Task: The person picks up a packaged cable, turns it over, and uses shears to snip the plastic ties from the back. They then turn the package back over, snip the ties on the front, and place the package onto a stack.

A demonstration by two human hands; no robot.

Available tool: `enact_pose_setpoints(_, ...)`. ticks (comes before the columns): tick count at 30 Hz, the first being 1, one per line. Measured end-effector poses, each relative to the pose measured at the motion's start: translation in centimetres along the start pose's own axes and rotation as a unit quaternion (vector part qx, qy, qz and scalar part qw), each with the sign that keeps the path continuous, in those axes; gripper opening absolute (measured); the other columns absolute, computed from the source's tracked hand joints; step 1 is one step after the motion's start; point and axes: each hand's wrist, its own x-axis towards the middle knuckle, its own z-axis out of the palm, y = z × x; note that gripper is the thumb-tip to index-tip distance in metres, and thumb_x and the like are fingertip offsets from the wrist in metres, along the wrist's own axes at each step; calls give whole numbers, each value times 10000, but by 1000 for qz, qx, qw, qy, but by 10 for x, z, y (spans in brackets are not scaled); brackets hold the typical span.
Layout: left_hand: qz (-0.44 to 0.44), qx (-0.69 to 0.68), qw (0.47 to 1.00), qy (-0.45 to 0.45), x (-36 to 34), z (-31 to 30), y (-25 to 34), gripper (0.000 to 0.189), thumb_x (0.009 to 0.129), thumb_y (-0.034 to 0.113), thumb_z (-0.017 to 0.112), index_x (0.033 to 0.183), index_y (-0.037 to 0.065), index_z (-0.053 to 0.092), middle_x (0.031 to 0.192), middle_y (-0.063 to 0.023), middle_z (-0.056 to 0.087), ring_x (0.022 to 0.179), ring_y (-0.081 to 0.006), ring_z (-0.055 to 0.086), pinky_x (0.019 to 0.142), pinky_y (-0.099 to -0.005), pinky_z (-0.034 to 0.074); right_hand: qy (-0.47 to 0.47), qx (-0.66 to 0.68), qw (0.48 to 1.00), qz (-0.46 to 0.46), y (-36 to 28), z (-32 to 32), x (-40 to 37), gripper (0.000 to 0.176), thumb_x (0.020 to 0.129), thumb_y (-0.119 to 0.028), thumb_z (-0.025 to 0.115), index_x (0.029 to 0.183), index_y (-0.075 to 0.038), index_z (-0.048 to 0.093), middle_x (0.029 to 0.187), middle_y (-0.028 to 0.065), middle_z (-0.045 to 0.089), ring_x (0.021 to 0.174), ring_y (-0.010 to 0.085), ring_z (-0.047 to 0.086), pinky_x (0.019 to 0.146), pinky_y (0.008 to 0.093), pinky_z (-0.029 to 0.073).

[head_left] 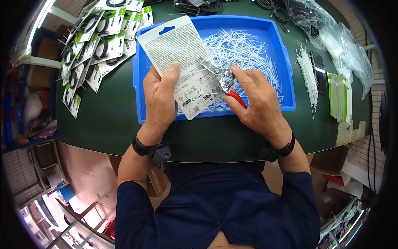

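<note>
My left hand [161, 93] grips a printed packaging card [174, 45] by its left edge, thumb on the text side. The card tilts over the blue tray [139, 83], its back facing me. In my right hand [259, 97] is a pair of cutting pliers [224, 76] with a red handle, fingers wrapped about it. The pliers' jaws lie against the right part of the card. A thin white cable tie end [213, 93] sticks out near the card's lower right. Many cut white tie pieces [240, 45] fill the tray beneath.
Carded black cables [103, 47] are heaped at the left. To the right lie a bundle of white cable ties [307, 79], a dark phone-like slab [319, 68] and a stack of green-edged cards [340, 97]. Plastic bags [331, 33] and black cables [199, 7] sit at the back.
</note>
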Motion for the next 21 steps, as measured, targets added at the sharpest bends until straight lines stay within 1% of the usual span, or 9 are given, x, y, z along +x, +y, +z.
enact_pose_setpoints(2,10,-2,1000,-4,-2,1,-2,354,1065,177,570,1323,-63,599,1208,-135,710,1004,-128,678,889,-289,556,8,-46,999,-12,-1,1,-1,732,791,-120,884,1450,-4,587,1074,165,661,919,297,646,784,389,551)
enact_pose_setpoints(6,32,-4,999,-6,-4,5,-5,352,1069,187,561,1312,-64,605,1181,-133,718,974,-122,681,852,-280,560,12,-66,998,-12,-11,4,-3,740,794,-124,886,1453,13,578,1056,161,656,912,298,636,781,396,547)
enact_pose_setpoints(11,47,6,999,-2,-6,3,-6,351,1074,208,559,1291,-62,615,1145,-130,729,931,-120,690,817,-269,566,10,-53,999,-4,-15,11,-6,725,809,-121,876,1449,30,571,1038,168,653,886,307,630,777,406,542)
enact_pose_setpoints(16,-5,10,1000,18,-6,-1,-13,361,1076,222,563,1279,-72,616,1133,-126,731,918,-121,697,811,-266,570,-27,-45,999,8,-13,15,-12,692,825,-116,864,1433,40,574,990,177,640,866,318,626,751,413,531)
enact_pose_setpoints(19,-40,-27,999,22,-4,-4,-20,370,1076,227,564,1274,-82,609,1136,-133,729,909,-134,713,805,-270,579,-55,-49,997,14,-11,14,-13,668,834,-114,858,1424,35,580,960,174,632,844,319,622,739,416,525)
enact_pose_setpoints(21,-48,-37,998,31,-5,-4,-22,367,1075,222,559,1271,-85,607,1138,-139,728,917,-147,721,808,-279,587,-70,-50,996,23,-12,13,-13,651,841,-122,853,1417,27,588,941,164,628,825,316,619,728,419,520)
